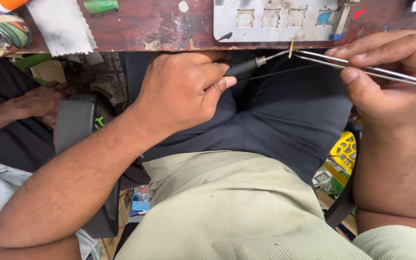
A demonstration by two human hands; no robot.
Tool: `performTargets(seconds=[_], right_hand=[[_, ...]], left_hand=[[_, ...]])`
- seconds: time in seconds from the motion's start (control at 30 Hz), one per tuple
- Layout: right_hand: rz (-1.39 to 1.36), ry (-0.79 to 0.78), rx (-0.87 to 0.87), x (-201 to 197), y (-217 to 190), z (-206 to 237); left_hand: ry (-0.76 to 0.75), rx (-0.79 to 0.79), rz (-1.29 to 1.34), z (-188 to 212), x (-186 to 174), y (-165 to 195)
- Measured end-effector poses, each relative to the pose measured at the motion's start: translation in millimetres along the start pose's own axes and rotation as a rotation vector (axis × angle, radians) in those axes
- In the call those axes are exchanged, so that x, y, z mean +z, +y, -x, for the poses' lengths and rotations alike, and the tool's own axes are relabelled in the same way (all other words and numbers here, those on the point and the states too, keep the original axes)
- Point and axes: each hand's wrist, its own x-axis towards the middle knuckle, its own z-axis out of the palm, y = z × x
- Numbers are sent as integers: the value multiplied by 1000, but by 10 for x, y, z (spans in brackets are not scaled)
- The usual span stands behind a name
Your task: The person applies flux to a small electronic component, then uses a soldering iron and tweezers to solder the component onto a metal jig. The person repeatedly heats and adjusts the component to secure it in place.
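Note:
My left hand (181,91) grips a dark-handled soldering iron (253,64), its thin metal tip pointing right toward a tiny yellow-brown component (291,49). My right hand (386,77) pinches silver tweezers (362,70), whose tips hold that small component just below the table's edge. Both tools meet over my lap, above my dark trousers (290,110). A grey metal plate (275,21) with square cut-outs lies on the worn red tabletop (160,24) right above the tool tips.
A white cloth (61,24), a green object (101,6) and a colourful patterned object (1,31) sit at the table's left. Another person's hand (44,98) rests at the left by a black chair armrest (75,125). A yellow crate (345,150) lies low right.

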Motion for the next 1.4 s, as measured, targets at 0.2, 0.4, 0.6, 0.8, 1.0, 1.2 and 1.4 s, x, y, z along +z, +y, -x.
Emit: performTargets(seconds=[0.2,0.4,0.6,0.8,1.0,1.2,1.4], right_hand=[[10,-8,5,-3,12,-8],[-8,16,24,30,0,-4],[18,11,7,36,-1,-9],[40,14,12,39,3,1],[45,26,19,49,15,12],[42,26,5,53,45,2],[52,48,14,80,28,37]], left_hand=[[-5,4,3,2,11,-9],[-19,-3,4,4,11,-13],[-2,3,9,12,2,-14],[17,20,12,22,-1,-16],[12,17,17,27,8,-25],[-8,7,22,26,16,-32],[31,47,15,36,8,-32]])
